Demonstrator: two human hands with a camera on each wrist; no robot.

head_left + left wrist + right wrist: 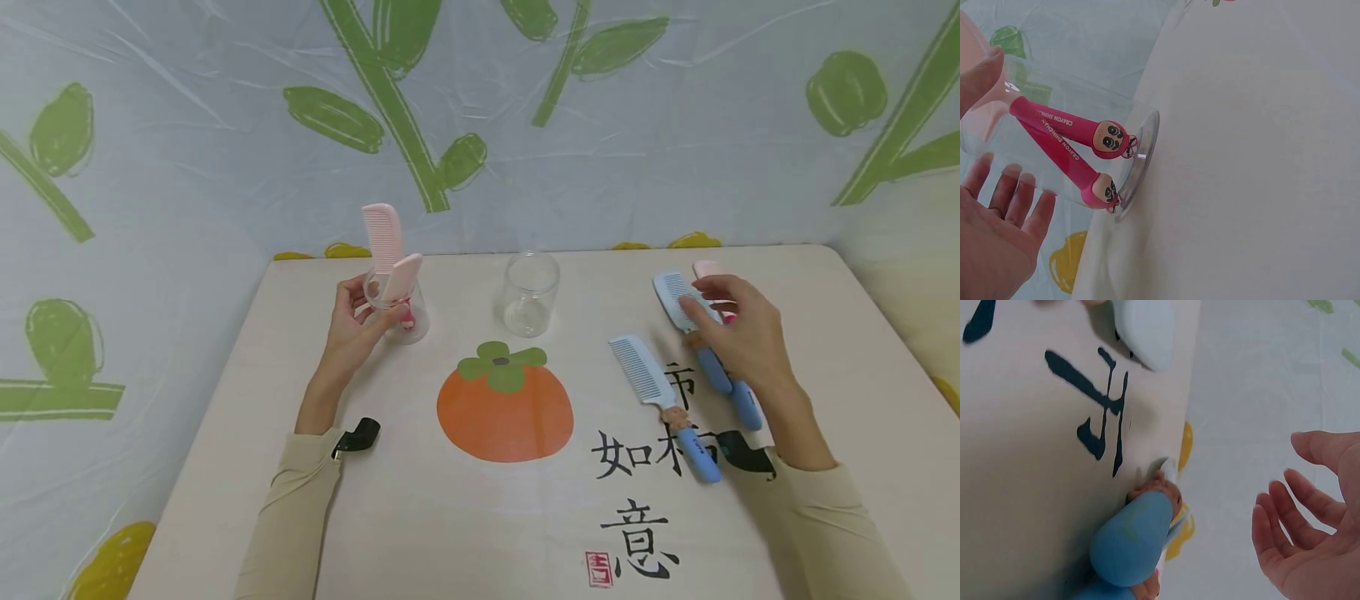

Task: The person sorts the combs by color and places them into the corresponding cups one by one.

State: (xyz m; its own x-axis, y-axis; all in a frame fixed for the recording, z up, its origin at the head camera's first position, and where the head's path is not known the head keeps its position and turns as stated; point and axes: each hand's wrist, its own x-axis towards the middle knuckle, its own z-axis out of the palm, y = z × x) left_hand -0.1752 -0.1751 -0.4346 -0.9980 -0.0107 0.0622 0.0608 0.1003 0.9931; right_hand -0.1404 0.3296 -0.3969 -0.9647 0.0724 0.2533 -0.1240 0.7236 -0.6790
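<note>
- Fingers of the left hand: curved against one side of the clear cup, thumb opposite, near the rim. Cup toward left of tabletop, holding two pink combs, heads above the rim.
- Fingers of the right hand: loosely bent, thumb well apart, nothing held; poised over a pair of blue combs at right of tabletop. Nearer: another blue comb. Beyond: partly hidden pink comb.
- Cup handling, judged: stiff, fairly light, smooth enough to slip. Glass or plastic unclear — treat as breakable. Best held round the wall, lower down; probably top-heavy with combs protruding.
- Comb handling, judged: light, rigid, plastic-like; fine teeth likely the weak part. Best taken by handle or neck.
- Head view alone: overall layout, including second cup near the middle, toward the back.
- Left wrist view: red-pink handles inside the cup, lettering and little faces plain — largely masked in head view.
- Right wrist view: gap between thumb and fingers, no comb in the grasp; rounded blue handle ends close up. Contact uncertain from head view alone.
</note>
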